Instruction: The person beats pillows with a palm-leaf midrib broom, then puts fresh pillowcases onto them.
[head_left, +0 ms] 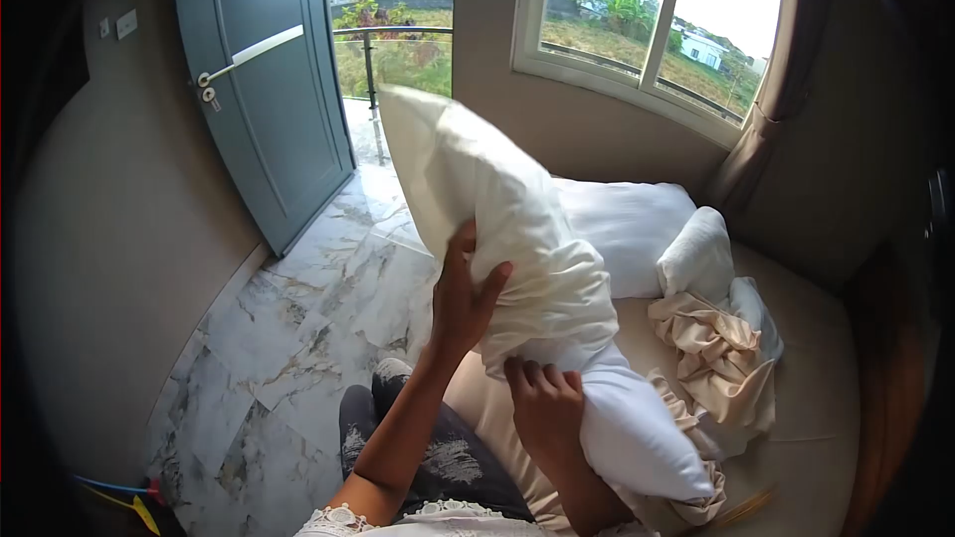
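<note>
A white pillow (637, 428) is partly inside a cream pillowcase (527, 209), which is bunched in folds around its middle. The far end of the case rises toward the open doorway, and the bare end of the pillow points to the lower right. My left hand (466, 296) lies against the left side of the case, thumb and fingers apart. Lower down, my right hand (545, 403) has its fingers curled on the case's gathered edge, pinching the cloth.
Another white pillow (632, 234), a rolled white cloth (696, 254) and crumpled beige fabric (711, 353) lie on the bed (811, 378). A grey door (269, 70) stands open at the left above the marble floor (298, 338). A window (652, 30) is behind the bed.
</note>
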Demonstrator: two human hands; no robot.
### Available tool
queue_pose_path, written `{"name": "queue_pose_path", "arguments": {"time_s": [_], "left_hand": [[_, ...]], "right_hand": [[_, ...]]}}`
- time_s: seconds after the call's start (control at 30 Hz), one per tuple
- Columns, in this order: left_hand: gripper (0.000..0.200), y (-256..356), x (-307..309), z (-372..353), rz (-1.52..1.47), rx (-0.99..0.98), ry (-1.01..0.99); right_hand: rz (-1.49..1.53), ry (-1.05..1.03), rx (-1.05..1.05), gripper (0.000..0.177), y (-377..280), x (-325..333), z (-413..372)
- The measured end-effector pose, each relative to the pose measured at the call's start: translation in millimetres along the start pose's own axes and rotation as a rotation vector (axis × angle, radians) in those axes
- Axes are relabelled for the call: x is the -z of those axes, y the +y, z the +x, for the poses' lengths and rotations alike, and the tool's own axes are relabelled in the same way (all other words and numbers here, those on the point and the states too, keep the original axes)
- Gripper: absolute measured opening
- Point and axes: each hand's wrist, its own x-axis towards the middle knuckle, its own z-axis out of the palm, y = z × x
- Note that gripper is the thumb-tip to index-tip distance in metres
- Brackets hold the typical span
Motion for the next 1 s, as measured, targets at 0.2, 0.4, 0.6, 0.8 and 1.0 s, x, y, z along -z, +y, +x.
{"name": "queue_pose_path", "arguments": {"time_s": [0.2, 0.4, 0.6, 0.8, 1.0], "left_hand": [[0.019, -86, 23, -50, 0.347, 0.249, -0.172], [0.027, -92, 32, -97, 0.03, 0.428, 0.028], [0.026, -98, 16, -193, 0.058, 0.325, 0.091], [0.041, -100, 87, -158, 0.104, 0.432, 0.205], [0.036, -124, 91, -133, 0.676, 0.309, -0.073]], "right_hand": [[-0.04, -0.046, -0.038, 0.043, -14, -20, -16], [0.034, -0.13, -0.167, 0.023, -14, -29, 1], [0.283, 0.103, -0.197, 0.02, -17, -61, 3], [0.392, 0.031, -0.103, 0.018, -47, -88, -22], [0.316, -0.087, -0.05, 0.024, -69, -111, -38]]}}
